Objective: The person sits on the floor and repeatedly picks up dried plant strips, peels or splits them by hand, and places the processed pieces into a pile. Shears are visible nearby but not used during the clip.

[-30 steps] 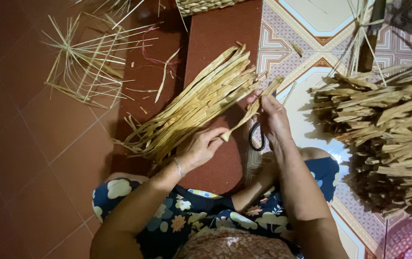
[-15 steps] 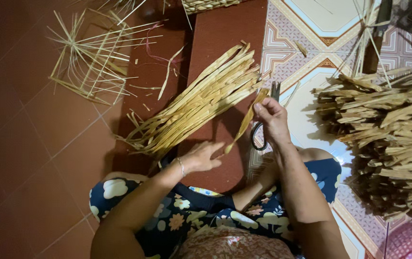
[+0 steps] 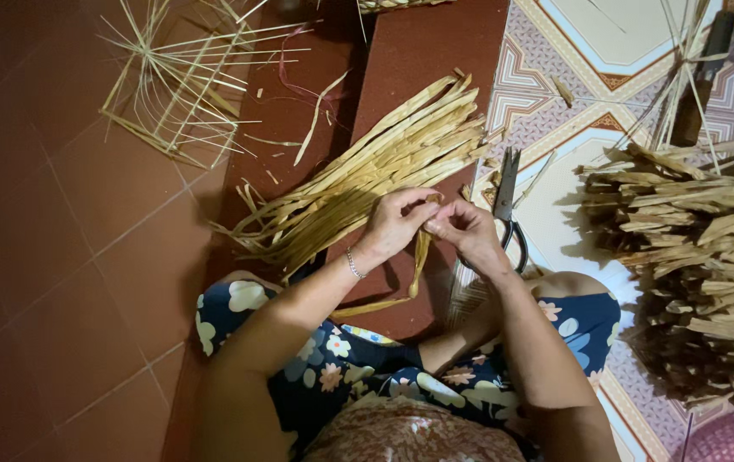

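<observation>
Both hands, left hand (image 3: 392, 224) and right hand (image 3: 468, 233), pinch closed on 1 dried leaf strip (image 3: 422, 257) above the strip bundle (image 3: 375, 175), scissors (image 3: 508, 205) lying just beside.

I am now gripping one dried leaf strip (image 3: 421, 257) between both my left hand (image 3: 394, 224) and right hand (image 3: 467, 233), having laid down the scissors (image 3: 506, 205) I was holding

Both forearms reach forward and converge at centre. Left hand (image 3: 392, 224) curled, fingers bent inward, bracelet on the wrist. Right hand (image 3: 462, 231) curled too, fingertips pinched and touching the left's. Both hands closed in a pinch grip, knuckles up.
</observation>
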